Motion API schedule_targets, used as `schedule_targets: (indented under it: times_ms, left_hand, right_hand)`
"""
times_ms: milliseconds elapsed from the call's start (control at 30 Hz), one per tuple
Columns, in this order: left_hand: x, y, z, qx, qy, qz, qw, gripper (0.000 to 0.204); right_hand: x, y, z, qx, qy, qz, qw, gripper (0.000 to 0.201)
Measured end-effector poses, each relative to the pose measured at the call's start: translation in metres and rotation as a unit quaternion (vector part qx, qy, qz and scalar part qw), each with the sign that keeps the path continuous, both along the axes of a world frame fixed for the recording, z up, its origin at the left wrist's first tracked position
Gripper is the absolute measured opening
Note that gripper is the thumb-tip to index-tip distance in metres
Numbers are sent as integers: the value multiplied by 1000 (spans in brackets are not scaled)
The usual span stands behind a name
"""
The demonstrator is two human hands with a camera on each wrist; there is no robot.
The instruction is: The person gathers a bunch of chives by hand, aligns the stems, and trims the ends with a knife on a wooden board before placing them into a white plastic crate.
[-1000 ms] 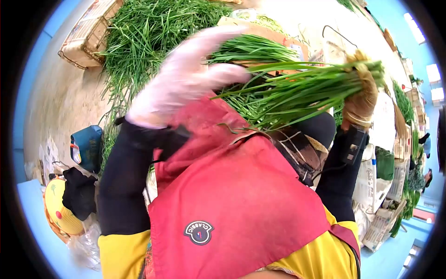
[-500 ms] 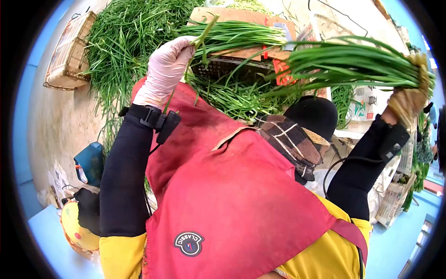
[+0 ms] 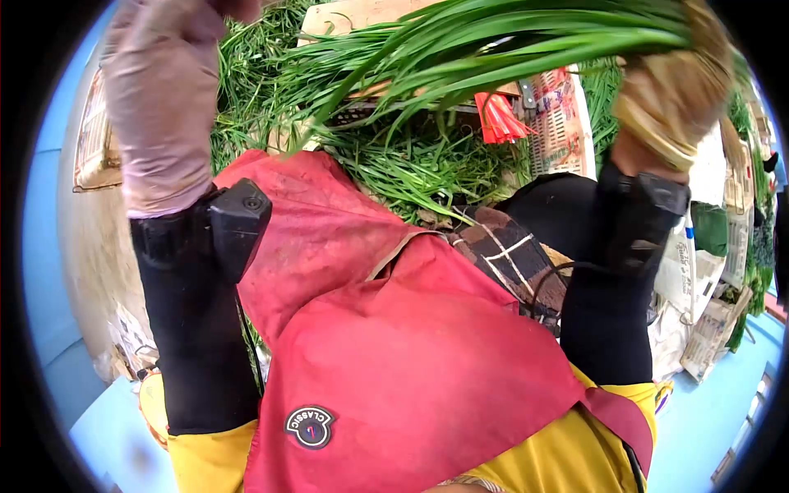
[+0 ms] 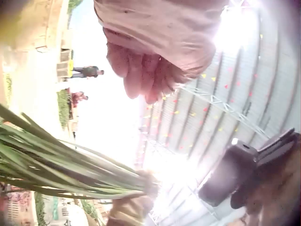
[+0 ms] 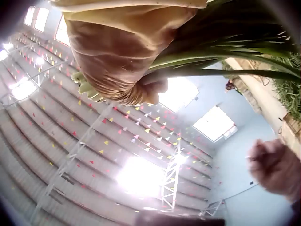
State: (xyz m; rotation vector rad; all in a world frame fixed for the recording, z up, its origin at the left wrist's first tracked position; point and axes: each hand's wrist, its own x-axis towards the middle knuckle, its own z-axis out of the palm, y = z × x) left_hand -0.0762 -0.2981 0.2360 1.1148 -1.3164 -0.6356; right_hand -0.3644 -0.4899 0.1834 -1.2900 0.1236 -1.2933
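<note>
My right hand (image 3: 670,103), in a yellowish glove, grips a thick bunch of garlic chives (image 3: 501,49) by the stem end, raised at the upper right. The long green leaves stretch leftward across the head view. In the right wrist view the fingers of the right hand (image 5: 122,56) wrap round the stems. My left hand (image 3: 168,82), in a pale pink glove, is lifted at the upper left, apart from the bunch. Seen from the left wrist, the left hand (image 4: 160,47) has curled fingers, and nothing shows in them.
Loose green leaves (image 3: 427,168) lie heaped in front of my lap. Orange-red strips (image 3: 499,119) hang beside a plastic crate (image 3: 563,135). A wooden board (image 3: 362,15) lies behind the bunch. Another crate (image 3: 97,152) stands far left.
My left hand pinched a stalk half a second ago; it has risen to the upper left and the stalk no longer shows. The right hand has brought the bunch upward and closer to the camera.
</note>
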Motion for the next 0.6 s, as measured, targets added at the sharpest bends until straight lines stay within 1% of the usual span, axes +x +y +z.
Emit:
schedule_targets:
  times_ms: [33, 67, 100, 133, 200, 233, 267, 300, 333, 367, 433, 467, 500, 533, 567, 600]
  left_hand:
    - [-17, -3, 17, -8, -72, 23, 997, 50]
    - [-28, -9, 22, -16, -141, 45, 989, 86]
    - [-23, -33, -6, -52, -208, -32, 976, 93]
    - [-18, -57, -39, -90, -272, -106, 952, 101]
    - [-85, -57, -47, -35, -211, 46, 976, 111]
    - [-64, -69, -70, -20, -157, -8, 987, 111]
    - [-34, -91, -93, -58, -65, -148, 985, 100]
    - [-30, -94, -103, 8, 4, -172, 985, 90]
    - [-28, -96, -108, 72, 72, -192, 976, 80]
    - [-23, -98, -111, 74, 75, -192, 976, 80]
    - [-16, -96, -109, 185, 125, -114, 968, 61]
    - [-11, -89, -99, 177, 39, -80, 980, 55]
    - [10, -88, -108, 163, -101, 2, 981, 56]
    - [35, -86, -117, 145, -238, 84, 957, 56]
    - [52, -81, -121, 125, -215, 84, 965, 68]
    - [67, -78, -126, 105, -192, 85, 972, 81]
  right_hand:
    - [13, 5, -7, 14, -7, 22, 1000, 34]
    - [24, 12, -15, 30, -11, 36, 999, 34]
    - [33, 16, -21, 43, -12, 51, 998, 34]
    - [44, 20, -27, 54, -12, 64, 996, 34]
    - [58, 19, -35, 69, -16, 88, 994, 34]
    - [64, 22, -40, 78, -18, 98, 992, 34]
    - [70, 25, -45, 87, -18, 103, 991, 34]
    - [76, 23, -50, 95, -14, 109, 989, 34]
    - [82, 20, -54, 103, -14, 115, 988, 34]
    - [88, 19, -57, 107, -8, 121, 987, 34]
    - [96, 14, -69, 120, 10, 129, 984, 34]
    - [98, 10, -80, 130, 35, 129, 982, 34]
    - [98, 2, -97, 141, 81, 128, 978, 34]
    - [97, 0, -118, 153, 153, 123, 968, 34]
    - [89, -1, -145, 149, 376, 139, 904, 33]
    - [76, 0, -183, 136, 578, 148, 791, 33]
